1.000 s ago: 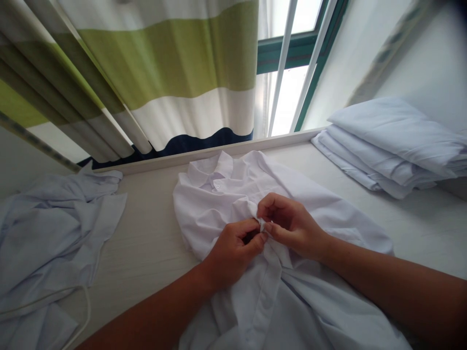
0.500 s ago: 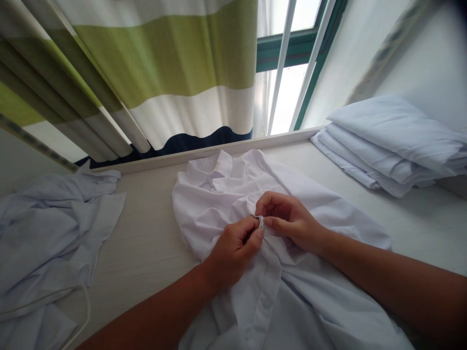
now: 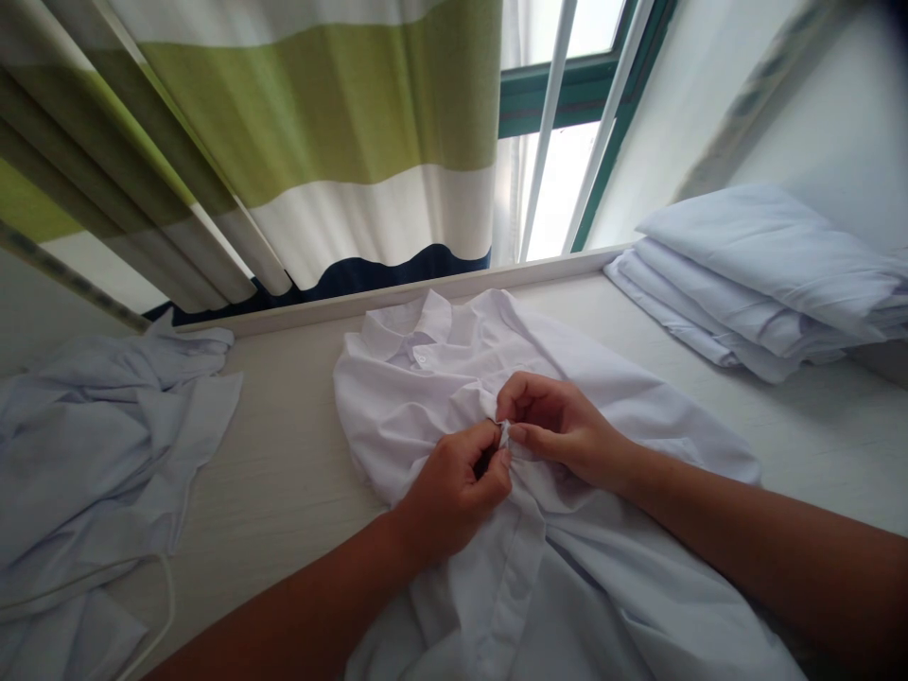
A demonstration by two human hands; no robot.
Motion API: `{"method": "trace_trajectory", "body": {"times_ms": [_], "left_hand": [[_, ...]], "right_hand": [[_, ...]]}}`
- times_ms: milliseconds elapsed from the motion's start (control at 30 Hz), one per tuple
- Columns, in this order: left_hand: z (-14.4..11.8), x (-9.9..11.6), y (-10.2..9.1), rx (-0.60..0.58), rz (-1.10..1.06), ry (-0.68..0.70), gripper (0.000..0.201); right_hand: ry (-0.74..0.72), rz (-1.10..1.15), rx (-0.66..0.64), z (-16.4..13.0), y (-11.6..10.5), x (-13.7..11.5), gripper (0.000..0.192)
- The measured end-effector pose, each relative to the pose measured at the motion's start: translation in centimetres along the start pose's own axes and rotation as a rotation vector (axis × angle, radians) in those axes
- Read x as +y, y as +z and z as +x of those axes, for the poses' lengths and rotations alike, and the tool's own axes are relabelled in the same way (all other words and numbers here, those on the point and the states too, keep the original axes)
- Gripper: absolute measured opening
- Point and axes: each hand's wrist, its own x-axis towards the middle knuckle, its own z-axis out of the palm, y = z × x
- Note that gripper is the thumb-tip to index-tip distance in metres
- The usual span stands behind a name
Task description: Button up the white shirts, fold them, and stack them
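- A white shirt (image 3: 567,378) is spread front-up on the pale tabletop (image 3: 284,473), its collar (image 3: 408,331) turned towards the window sill (image 3: 397,298) and its lower part running off the near edge of the view.
- The shirt's front strip (image 3: 507,586) is seen running down from the hands to the bottom of the picture; the fabric around it is bunched into folds.
- The left hand (image 3: 454,492) is curled closed, with thumb and forefinger pinched on the shirt's front edge at mid-chest.
- The right hand (image 3: 557,426) is likewise curled, its thumb and forefinger pinched on the same small fold of cloth, so that the fingertips of the two hands meet.
- Whether a button is held between the fingertips cannot be told, as the spot is covered by the fingers.
- Both forearms are laid over the lower part of the shirt.
- A rumpled pile of pale cloth (image 3: 92,473) is found at the left on the tabletop, well apart from the shirt, with a thin white cord (image 3: 166,596) looping beside it.
- A neat stack of folded white cloth (image 3: 766,284) is seen at the far right, against the wall.
- A curtain (image 3: 319,142) striped in green, white and dark blue is hung behind the sill, beside a green-framed window (image 3: 567,95).
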Motion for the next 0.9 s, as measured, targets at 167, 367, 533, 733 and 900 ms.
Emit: {"method": "trace_trajectory", "body": {"times_ms": [167, 367, 533, 733, 900], "left_hand": [[-0.02, 0.21, -0.04, 0.002, 0.097, 0.023, 0.017], [0.0, 0.38, -0.11, -0.005, 0.123, 0.052, 0.018], [-0.04, 0.38, -0.1, -0.016, 0.097, 0.059, 0.019], [-0.06, 0.26, -0.18, -0.019, -0.003, 0.029, 0.021], [-0.17, 0.19, -0.27, -0.022, -0.068, -0.002, 0.025]], "right_hand": [[-0.013, -0.014, -0.004, -0.07, -0.04, 0.1, 0.016], [-0.033, -0.049, -0.011, -0.09, -0.18, 0.13, 0.015], [-0.031, -0.071, -0.014, -0.2, -0.19, 0.2, 0.015], [-0.018, -0.103, -0.012, -0.3, -0.07, 0.01, 0.016], [-0.011, -0.092, -0.028, -0.11, -0.1, 0.02, 0.015]]}}
